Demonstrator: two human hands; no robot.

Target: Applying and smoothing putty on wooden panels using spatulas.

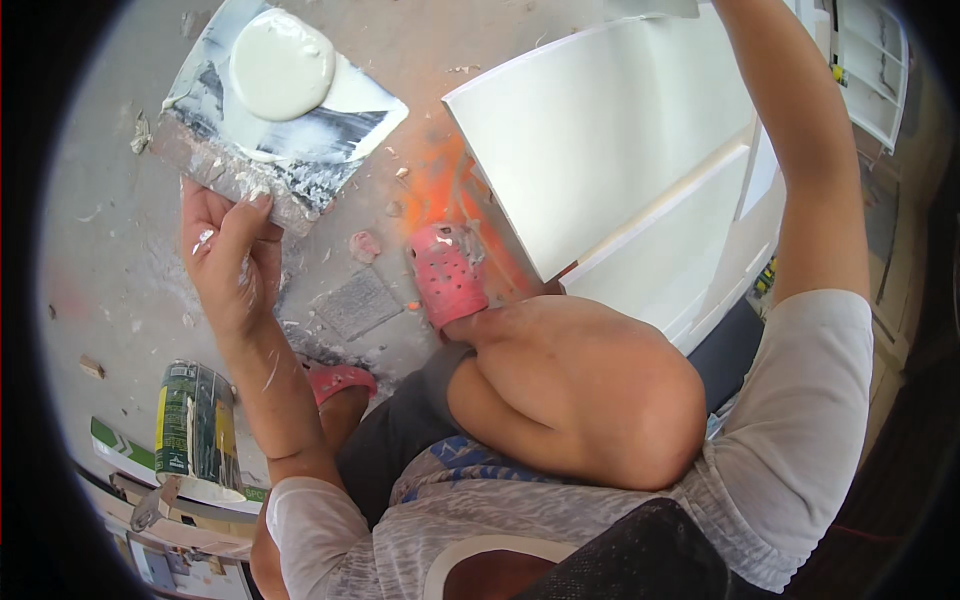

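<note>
My left hand (235, 245) is closed on the near edge of a flat, dark, square putty board (375, 125), thumb on top. A round mound of white putty (283, 65) lies on the board, with smears around it. White specks stick to my fingers. My right arm (815, 160) stretches up over a white curved panel (600, 110), and its hand is beyond the top edge of the picture. A pale flat blade-like piece (650, 9) shows at the top, close to the panel's far edge; what holds it is hidden.
A putty-smeared can (195, 425) stands at the lower left, with a scraper (155, 505) near it. A grey square pad (358, 303) lies on the floor by my pink clog (447, 272). White shelving (870, 70) stands at the far right. Orange paint and crumbs mark the floor.
</note>
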